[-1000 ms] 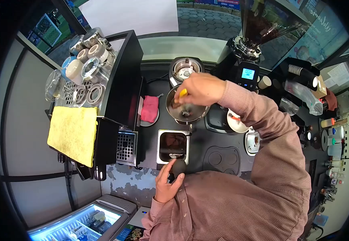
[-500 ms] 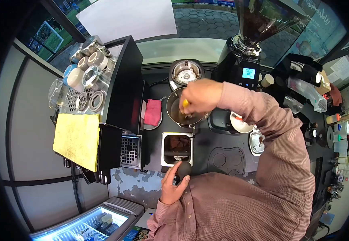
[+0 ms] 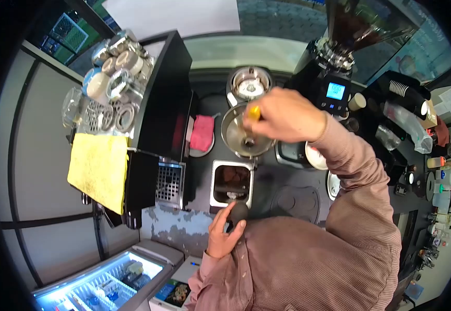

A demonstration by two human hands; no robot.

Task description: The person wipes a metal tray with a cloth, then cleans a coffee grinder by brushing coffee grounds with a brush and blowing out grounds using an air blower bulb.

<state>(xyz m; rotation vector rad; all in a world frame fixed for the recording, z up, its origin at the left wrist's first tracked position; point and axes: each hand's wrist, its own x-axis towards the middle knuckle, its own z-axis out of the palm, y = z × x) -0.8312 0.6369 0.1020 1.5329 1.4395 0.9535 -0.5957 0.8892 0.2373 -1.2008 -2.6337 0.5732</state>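
Note:
Over the round metal bowl (image 3: 236, 136), my right hand (image 3: 282, 115) is closed around a tool with a yellow handle (image 3: 255, 112); its lower end is blurred inside the bowl. My left hand (image 3: 224, 232) is lower down, near my shirt, with thumb and fingers on either side of a dark rounded object (image 3: 240, 211). That object sits at the near edge of a square metal container (image 3: 214, 182), which holds dark brown matter and has a dark bar across it.
A round metal machine base (image 3: 250, 84) stands behind the bowl. At the left are a black machine (image 3: 165, 98) with cups on top, a yellow cloth (image 3: 98, 171) and a pink cloth (image 3: 202, 133). A grinder (image 3: 321, 83), white bowl (image 3: 316, 157) and black mat (image 3: 295, 203) are at the right.
My right hand with the yellow-handled tool has shifted within the bowl area, toward its right side. My left hand stays by the dark rounded object. The whole view has shifted slightly.

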